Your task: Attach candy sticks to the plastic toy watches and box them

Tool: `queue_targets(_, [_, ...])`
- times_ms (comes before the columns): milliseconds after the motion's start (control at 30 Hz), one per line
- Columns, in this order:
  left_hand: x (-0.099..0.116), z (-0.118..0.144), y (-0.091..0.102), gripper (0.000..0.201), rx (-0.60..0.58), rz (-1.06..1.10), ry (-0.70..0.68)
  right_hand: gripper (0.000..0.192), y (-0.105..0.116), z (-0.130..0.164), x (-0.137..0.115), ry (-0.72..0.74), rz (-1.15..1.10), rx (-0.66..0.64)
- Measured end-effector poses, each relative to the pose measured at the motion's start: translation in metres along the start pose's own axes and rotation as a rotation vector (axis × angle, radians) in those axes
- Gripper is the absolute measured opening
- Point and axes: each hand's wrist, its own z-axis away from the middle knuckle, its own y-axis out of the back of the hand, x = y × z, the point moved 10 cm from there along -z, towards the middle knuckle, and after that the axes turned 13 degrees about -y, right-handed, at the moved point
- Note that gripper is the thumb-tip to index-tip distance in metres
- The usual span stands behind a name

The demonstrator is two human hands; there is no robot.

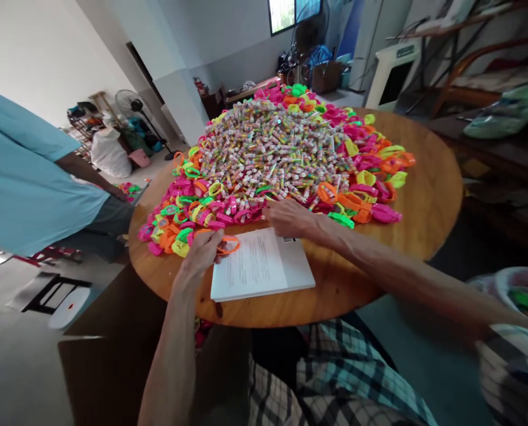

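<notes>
My left hand (204, 251) is closed on an orange plastic toy watch (236, 241), a looped band held over the left edge of a stack of printed paper (261, 263). At the near edge of a heap of small wrapped candy rolls (268, 148) is my right hand (288, 218), its fingers curled together. What those fingers hold, if anything, is too small to make out. Around the heap lie many pink, orange, yellow and green toy watches (170, 228), some close to each hand.
Everything rests on a round wooden table (428, 177). A person in a light blue shirt (28, 171) stands at the left. Beside my right arm is a tub (517, 284) with colourful pieces inside. A cardboard box (108, 355) sits below the table at the left.
</notes>
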Motion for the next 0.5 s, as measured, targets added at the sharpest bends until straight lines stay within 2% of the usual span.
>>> queue_targets(100, [0.008, -0.010, -0.003, 0.043, -0.019, -0.133, 0.009, 0.029, 0.010, 0.022, -0.011, 0.003, 0.016, 0.031])
queue_targets(267, [0.012, -0.008, 0.006, 0.049, 0.045, -0.261, -0.024, 0.025, -0.007, 0.049, -0.027, 0.064, -0.022, -0.016])
queue_targets(400, [0.033, -0.001, 0.019, 0.055, 0.061, -0.527, -0.205, 0.023, -0.019, 0.047, -0.021, 0.043, -0.090, 0.001])
queue_targets(500, [0.039, 0.003, 0.017, 0.044, -0.035, -0.496, -0.316, 0.025, -0.021, 0.045, -0.016, 0.011, -0.122, -0.016])
